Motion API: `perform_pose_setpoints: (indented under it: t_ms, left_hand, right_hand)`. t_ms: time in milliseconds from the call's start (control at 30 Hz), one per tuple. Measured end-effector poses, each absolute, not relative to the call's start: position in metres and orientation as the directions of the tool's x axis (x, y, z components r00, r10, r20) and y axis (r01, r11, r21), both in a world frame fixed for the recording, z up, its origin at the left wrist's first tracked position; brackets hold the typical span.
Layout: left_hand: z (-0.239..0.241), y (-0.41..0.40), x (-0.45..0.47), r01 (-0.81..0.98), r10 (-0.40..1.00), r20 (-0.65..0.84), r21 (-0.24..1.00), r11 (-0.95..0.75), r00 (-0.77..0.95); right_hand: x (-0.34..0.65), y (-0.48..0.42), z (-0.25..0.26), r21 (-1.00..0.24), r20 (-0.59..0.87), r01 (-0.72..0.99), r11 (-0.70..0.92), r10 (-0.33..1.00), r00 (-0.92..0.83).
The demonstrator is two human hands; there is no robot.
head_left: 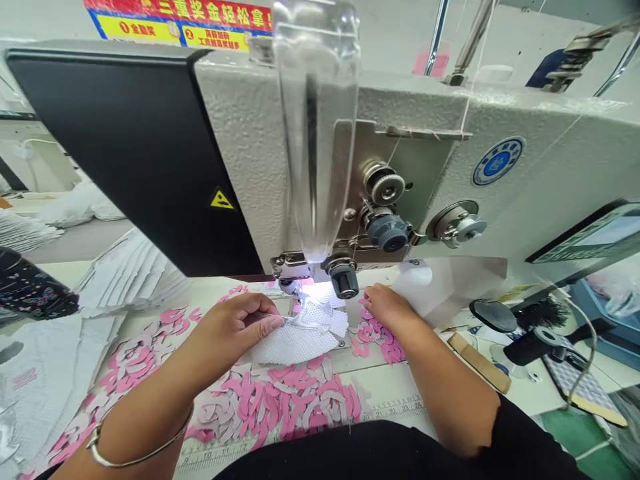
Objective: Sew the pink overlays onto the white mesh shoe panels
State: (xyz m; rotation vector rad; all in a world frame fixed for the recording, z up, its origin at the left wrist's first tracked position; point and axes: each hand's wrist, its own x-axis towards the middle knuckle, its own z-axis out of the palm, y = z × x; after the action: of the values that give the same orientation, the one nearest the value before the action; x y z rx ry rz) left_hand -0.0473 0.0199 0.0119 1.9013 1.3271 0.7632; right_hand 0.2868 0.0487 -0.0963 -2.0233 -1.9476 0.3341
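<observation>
My left hand pinches the edge of a white textured fabric piece between thumb and fingers. This piece lies under the lit needle area of a sewing machine, with its upper part beneath the presser foot. To the right of the needle, my right hand rests at the pile of small curved pink pieces. Its fingers are curled together, and whatever they hold is hidden. More curved pink and white pieces lie spread on the table in front of the fabric.
Stacked white fabric pieces lie at the left, near a dark patterned sleeve. A ruler strip runs along the table's front edge. At the right are a black thread cone, a wooden block and a blue bin.
</observation>
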Motion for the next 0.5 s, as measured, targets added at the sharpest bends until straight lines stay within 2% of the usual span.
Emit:
perform_pose_setpoints:
  t_ms: [133,200,267,367,467,500]
  left_hand:
    - [0.024,0.022,-0.05,0.529,0.898,0.085,0.782,-0.329,0.432]
    - [0.03,0.019,-0.052,0.567,0.878,0.037,0.75,-0.339,0.476]
    - [0.034,0.012,-0.05,0.612,0.903,-0.023,0.743,-0.271,0.428]
    - [0.029,-0.002,-0.04,0.577,0.954,-0.086,0.81,-0.101,0.288]
    - [0.013,-0.013,-0.026,0.464,0.963,-0.136,0.886,0.013,0.231]
    - [0.008,-0.016,-0.021,0.426,0.965,-0.136,0.904,0.029,0.224]
  right_hand:
    - [0.284,0.051,-0.099,-0.411,0.039,0.911,-0.025,0.998,0.045]
    - [0.282,0.051,-0.095,-0.452,0.046,0.891,-0.036,0.997,0.064]
    - [0.279,0.049,-0.088,-0.514,0.062,0.856,-0.056,0.993,0.102]
    - [0.272,0.035,-0.073,-0.625,0.09,0.778,-0.064,0.984,0.153]
    - [0.256,0.006,-0.052,-0.777,0.149,0.628,0.048,0.983,0.11]
    - [0.248,-0.005,-0.044,-0.895,0.197,0.417,0.157,0.979,0.054]
